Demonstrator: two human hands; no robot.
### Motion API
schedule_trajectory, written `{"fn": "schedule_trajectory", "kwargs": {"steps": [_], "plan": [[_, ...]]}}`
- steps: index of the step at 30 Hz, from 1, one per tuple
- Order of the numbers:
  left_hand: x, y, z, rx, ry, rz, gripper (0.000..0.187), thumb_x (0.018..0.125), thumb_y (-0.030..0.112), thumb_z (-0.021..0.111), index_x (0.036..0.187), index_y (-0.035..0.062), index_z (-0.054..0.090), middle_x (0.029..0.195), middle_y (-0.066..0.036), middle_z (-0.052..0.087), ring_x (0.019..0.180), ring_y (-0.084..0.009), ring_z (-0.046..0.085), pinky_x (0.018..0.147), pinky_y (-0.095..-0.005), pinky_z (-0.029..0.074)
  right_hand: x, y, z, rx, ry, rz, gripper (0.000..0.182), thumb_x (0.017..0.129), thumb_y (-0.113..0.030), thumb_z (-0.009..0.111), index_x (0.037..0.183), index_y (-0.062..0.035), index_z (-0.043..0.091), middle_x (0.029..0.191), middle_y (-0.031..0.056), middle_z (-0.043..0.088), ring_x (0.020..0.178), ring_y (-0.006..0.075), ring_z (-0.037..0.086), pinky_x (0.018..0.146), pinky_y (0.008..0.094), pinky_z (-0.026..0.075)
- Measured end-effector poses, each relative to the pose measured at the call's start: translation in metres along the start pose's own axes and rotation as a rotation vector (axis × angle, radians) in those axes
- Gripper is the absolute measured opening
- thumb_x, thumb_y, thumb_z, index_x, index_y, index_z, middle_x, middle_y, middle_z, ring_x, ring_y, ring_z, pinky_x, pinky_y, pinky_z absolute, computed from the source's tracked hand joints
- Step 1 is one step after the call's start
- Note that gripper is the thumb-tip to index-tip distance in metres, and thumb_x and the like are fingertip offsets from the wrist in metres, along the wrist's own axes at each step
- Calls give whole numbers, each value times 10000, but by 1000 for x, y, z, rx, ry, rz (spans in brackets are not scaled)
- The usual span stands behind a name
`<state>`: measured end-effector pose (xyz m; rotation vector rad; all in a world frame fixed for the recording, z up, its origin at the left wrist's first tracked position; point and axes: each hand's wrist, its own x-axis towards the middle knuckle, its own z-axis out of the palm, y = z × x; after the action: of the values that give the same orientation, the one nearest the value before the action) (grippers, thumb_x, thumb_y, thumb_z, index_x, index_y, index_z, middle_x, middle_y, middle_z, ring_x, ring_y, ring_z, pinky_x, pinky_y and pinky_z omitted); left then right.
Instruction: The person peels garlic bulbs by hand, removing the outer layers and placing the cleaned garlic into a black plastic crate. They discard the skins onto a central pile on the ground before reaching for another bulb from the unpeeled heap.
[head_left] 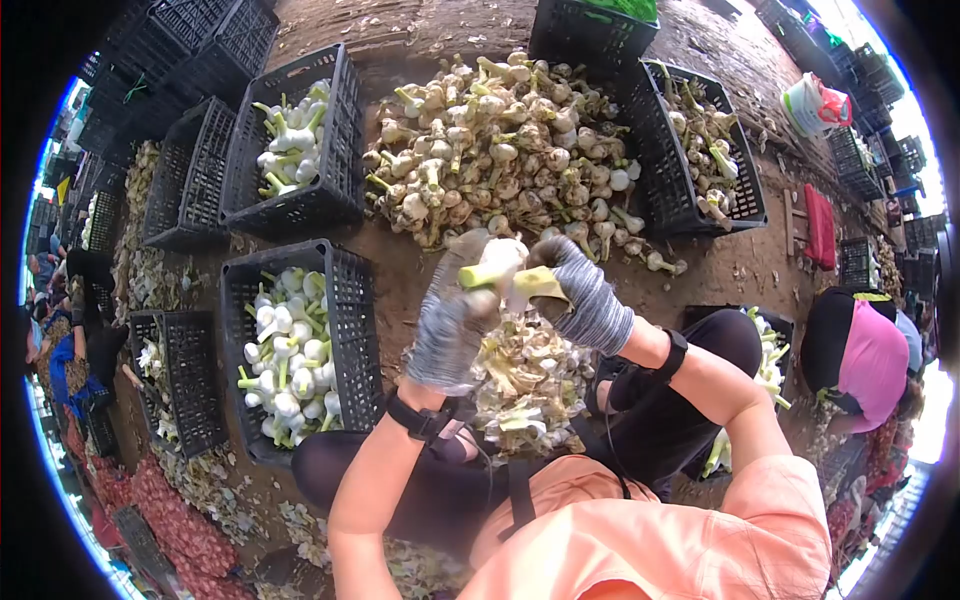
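Note:
Both of my hands wear grey knit gloves and meet in front of me, above a heap of peeled garlic skins between my legs. My left hand, smeared by motion, is closed around a garlic bulb with a cut green stem pointing left. Close beside it, my right hand has its fingers bent round a pale yellow-green garlic stalk. I cannot tell whether that stalk belongs to the same bulb. Just beyond my hands lies a large pile of unpeeled garlic.
Black crates of clean white garlic stand at left, a near crate and a farther crate. A crate of unpeeled garlic leans at right. Beyond it are a red stool and a white bucket. A person in pink bends at right.

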<state>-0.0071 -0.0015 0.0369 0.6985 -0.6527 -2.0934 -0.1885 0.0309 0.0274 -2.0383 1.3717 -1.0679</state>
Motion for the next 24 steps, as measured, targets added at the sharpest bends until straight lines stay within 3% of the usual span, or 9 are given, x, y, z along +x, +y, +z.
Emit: {"fn": "schedule_trajectory", "kwargs": {"steps": [5,6,7,10,11,16,19,21,24], "plan": [[1,-3,-3,513,70,151,415,763,113,700,1132,51,519,1066,-44,549,964,-114,510,831,-258,448,-13,7,1,505,66,243,303,719,-7,598,1020,-8,563,970,83,565,885,181,569,787,287,464],[1,-1,-3,577,92,186,345,789,72,659,1106,54,523,1032,-37,563,881,-94,533,736,-226,470,-1,23,-4,271,-23,-151,231,752,14,544,982,16,561,913,61,577,860,149,566,779,269,468],[1,0,-4,642,113,222,281,814,31,617,1079,56,527,998,-30,578,798,-73,555,641,-194,492,-13,17,-4,835,20,514,173,769,5,513,936,29,554,838,51,582,811,139,574,745,264,480],[0,4,-11,532,56,179,261,821,11,601,1072,42,539,997,-39,593,783,-70,563,624,-192,494,0,28,-19,932,139,613,135,818,-78,489,905,14,536,777,68,584,724,151,590,663,289,517],[-1,6,-11,450,33,110,265,824,7,596,1080,40,538,1014,-43,593,793,-69,564,619,-193,494,12,12,-21,1470,346,741,126,835,-98,480,897,1,526,727,61,583,672,170,606,622,323,542],[2,14,-8,176,-139,-27,369,788,120,669,1116,45,516,1024,-90,582,879,-164,596,639,-228,527,10,28,-17,1473,286,1200,177,834,-152,533,940,-10,536,693,51,585,558,173,605,523,329,555],[2,13,0,-120,-73,-82,386,772,150,687,1101,33,523,1032,-74,581,898,-149,580,661,-236,531,-3,29,1,811,-103,1079,271,833,-213,562,1001,-2,536,746,61,598,545,163,598,525,318,547],[4,13,-4,-164,11,-96,382,792,148,661,1123,30,511,982,-63,594,852,-141,598,640,-214,543,-21,28,7,657,-371,614,332,844,-219,563,1093,-3,516,830,91,593,587,171,584,477,283,513],[12,1,-27,-320,178,-198,295,826,199,632,1062,39,559,844,-36,623,667,-98,598,571,-178,525,-27,30,-25,1398,-517,713,358,829,-196,582,1117,1,499,816,107,577,627,158,569,448,281,480]]}}
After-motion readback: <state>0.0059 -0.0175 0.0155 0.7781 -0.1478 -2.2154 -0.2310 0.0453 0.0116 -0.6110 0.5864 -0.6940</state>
